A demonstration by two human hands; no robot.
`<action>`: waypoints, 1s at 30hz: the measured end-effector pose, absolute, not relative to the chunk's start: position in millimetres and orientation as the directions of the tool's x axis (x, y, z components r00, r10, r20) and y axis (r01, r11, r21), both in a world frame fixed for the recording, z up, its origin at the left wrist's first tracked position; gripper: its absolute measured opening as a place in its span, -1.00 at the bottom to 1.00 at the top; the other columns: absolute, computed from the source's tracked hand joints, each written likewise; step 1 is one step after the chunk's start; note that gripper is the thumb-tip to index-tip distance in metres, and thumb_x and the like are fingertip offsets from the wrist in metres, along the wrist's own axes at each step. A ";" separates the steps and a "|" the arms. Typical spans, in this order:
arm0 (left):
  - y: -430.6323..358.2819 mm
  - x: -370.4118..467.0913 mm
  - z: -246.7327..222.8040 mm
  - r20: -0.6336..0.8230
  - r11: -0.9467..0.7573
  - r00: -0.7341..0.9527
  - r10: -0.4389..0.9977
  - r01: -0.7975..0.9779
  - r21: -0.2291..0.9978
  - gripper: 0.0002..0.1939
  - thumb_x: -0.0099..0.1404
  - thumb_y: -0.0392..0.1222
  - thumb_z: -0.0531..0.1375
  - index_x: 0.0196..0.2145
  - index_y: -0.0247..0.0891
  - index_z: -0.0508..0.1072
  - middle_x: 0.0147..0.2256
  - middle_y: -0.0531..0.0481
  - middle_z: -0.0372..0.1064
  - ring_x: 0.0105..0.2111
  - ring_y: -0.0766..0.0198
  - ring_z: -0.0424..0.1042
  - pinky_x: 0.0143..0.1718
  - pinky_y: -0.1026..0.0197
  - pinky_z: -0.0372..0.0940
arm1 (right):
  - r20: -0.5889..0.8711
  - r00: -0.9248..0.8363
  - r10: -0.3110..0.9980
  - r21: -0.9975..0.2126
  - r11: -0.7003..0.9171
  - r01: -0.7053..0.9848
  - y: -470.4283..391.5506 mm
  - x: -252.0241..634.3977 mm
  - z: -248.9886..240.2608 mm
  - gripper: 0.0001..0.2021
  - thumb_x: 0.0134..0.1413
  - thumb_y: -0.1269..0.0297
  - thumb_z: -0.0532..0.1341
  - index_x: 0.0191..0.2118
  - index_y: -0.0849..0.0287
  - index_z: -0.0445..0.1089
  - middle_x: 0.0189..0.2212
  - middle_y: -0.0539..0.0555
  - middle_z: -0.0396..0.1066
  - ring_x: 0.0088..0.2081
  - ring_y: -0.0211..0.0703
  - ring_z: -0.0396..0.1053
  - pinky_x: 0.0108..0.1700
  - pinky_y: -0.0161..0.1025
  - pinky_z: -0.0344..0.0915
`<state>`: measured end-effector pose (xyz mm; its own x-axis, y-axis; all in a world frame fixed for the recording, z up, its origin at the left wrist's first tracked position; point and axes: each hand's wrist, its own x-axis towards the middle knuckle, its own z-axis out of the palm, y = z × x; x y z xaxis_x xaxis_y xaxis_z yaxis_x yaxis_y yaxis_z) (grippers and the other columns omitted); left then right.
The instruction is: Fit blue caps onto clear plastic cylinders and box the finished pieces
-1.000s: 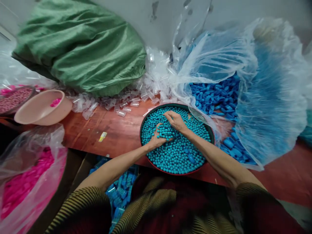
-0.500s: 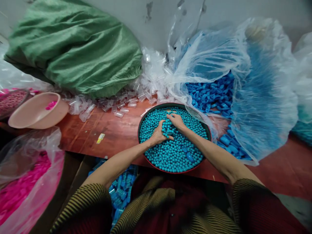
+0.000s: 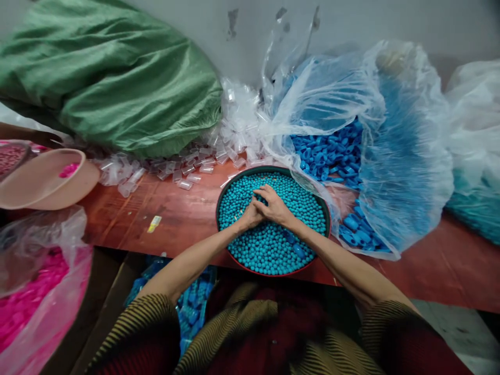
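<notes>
On the red-brown bench [image 3: 187, 213], directly under both hands, sits a round dark-rimmed tray [image 3: 224, 192] filled edge to edge with small teal caps [image 3: 269, 250]. Left hand [image 3: 250, 216] and right hand [image 3: 273, 205] meet at the tray's centre, pressed side by side, palms down, fingers curled into the cap layer. Whether any caps are enclosed inside the fists cannot be told; none show between the fingers.

Change against the view half a second ago: then the hands stood slightly apart with a small heap of caps visible between them; now they are closed against each other and that heap is hidden. A second ago the right hand reached further toward the far rim; it now lies nearer the middle. The tray holds the same spot on the bench.

Surroundings, relative to the hands:
- beyond and right: clear plastic bag [image 3: 390, 156] spilling blue caps [image 3: 332, 153];
- beyond: loose heap of clear plastic tubes [image 3: 234, 130];
- beyond and left: green sack [image 3: 117, 88];
- far left: pink bowl [image 3: 42, 179];
- left and nearer the person: bag of pink caps [image 3: 27, 297];
- just left of the tray: small yellow label [image 3: 154, 224] lying on the bench; its print is too small to read.

No other writing or brand is legible.
</notes>
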<state>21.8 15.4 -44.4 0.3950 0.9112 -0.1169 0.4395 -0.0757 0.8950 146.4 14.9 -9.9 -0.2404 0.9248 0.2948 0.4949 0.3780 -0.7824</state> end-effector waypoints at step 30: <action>-16.2 27.8 -3.9 -0.119 -0.192 0.274 0.954 0.869 0.456 -0.71 0.21 -0.13 0.20 -0.10 -0.19 0.36 -0.16 -0.08 0.29 -0.17 0.11 0.35 -0.13 0.13 0.23 | -0.262 -0.285 0.922 -0.196 0.238 0.951 -85.0 202.2 13.6 -0.62 0.03 0.21 0.22 -0.01 0.16 0.31 -0.20 0.24 0.48 -0.18 0.08 0.42 -0.29 -0.17 0.27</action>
<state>27.8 -16.2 -3.9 0.2735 0.9545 -0.1191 0.8691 -0.1922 0.4557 202.2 -85.0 13.6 -0.2849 0.9220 -0.2623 0.9512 0.2381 -0.1964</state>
